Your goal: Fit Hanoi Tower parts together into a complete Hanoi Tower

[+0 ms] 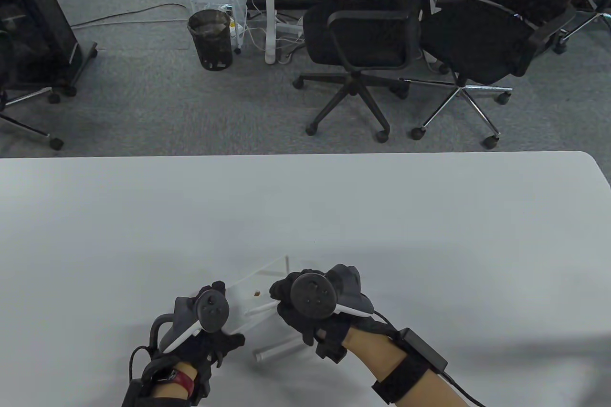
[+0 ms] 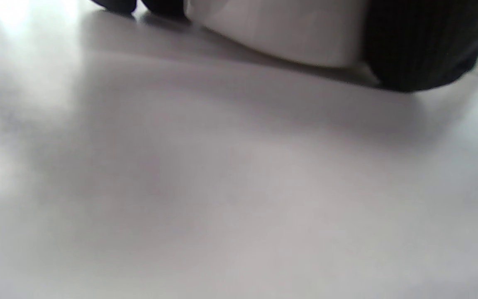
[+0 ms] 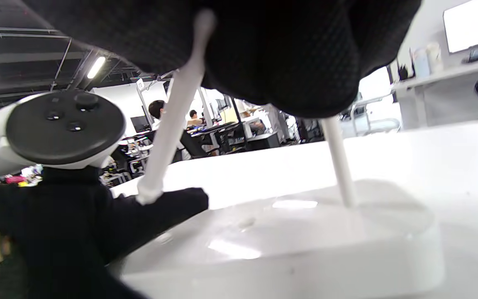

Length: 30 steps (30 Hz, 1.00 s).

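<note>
Near the front edge of a white table [image 1: 334, 206], two hands in black sensor gloves work on a white Hanoi Tower base [image 1: 248, 290]. Left hand [image 1: 205, 326] holds the near-left end of the base, its fingers [image 3: 156, 207] curled over that edge and lying on the top face, as the right wrist view shows. Right hand [image 1: 310, 307] sits just right of the base, its fingers closed around a thin white peg [image 3: 172, 112]; the peg slants down from between them to the left hand's fingers, its lower tip touching the glove. A second peg [image 3: 340, 166] stands upright in the base, its top hidden behind the right hand. Another white rod [image 1: 277, 349] lies flat on the table between the two wrists. From the left wrist view, blurred, the base's underside [image 2: 280, 29] probably rests tilted beside a dark fingertip [image 2: 421, 45]
</note>
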Each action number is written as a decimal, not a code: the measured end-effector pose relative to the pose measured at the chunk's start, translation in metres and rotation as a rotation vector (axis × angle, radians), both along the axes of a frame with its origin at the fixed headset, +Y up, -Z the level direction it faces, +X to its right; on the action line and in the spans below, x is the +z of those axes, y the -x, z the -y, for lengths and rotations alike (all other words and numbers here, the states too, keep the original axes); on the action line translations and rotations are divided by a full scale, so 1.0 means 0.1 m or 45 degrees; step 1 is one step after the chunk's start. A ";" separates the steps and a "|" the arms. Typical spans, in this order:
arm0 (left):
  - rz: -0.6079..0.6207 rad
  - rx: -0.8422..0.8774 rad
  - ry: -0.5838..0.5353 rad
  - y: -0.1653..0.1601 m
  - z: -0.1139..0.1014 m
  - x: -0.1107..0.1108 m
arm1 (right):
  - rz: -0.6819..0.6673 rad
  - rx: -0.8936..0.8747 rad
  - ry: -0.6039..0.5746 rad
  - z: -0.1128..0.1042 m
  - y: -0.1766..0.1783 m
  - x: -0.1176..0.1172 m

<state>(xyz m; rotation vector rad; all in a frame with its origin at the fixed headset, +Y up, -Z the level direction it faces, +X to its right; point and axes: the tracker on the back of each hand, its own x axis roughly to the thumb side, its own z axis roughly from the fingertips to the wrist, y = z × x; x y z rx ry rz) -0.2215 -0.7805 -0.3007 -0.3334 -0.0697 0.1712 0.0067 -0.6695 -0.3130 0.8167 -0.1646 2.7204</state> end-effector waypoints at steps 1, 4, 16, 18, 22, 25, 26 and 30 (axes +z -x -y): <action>0.000 0.000 0.001 0.00 0.00 0.00 | 0.004 -0.002 -0.042 -0.04 0.01 0.01; 0.000 0.001 0.001 0.00 0.00 0.00 | 0.017 -0.049 -0.070 -0.18 0.05 0.04; 0.000 0.001 0.003 0.00 -0.01 0.00 | 0.009 0.188 -0.283 -0.33 0.45 0.02; -0.001 0.001 0.004 0.00 -0.01 0.00 | 0.012 0.228 -0.290 -0.28 0.52 -0.01; -0.001 0.003 0.005 0.00 -0.01 0.00 | 0.034 0.289 -0.271 -0.14 0.60 -0.10; -0.001 0.005 0.006 0.00 -0.01 0.00 | 0.058 0.282 -0.228 -0.04 0.63 -0.17; -0.001 0.005 0.006 0.00 -0.01 0.00 | 0.062 0.281 -0.218 -0.01 0.64 -0.19; -0.001 0.009 0.008 0.02 0.01 -0.01 | 0.065 0.300 -0.204 0.08 0.69 -0.24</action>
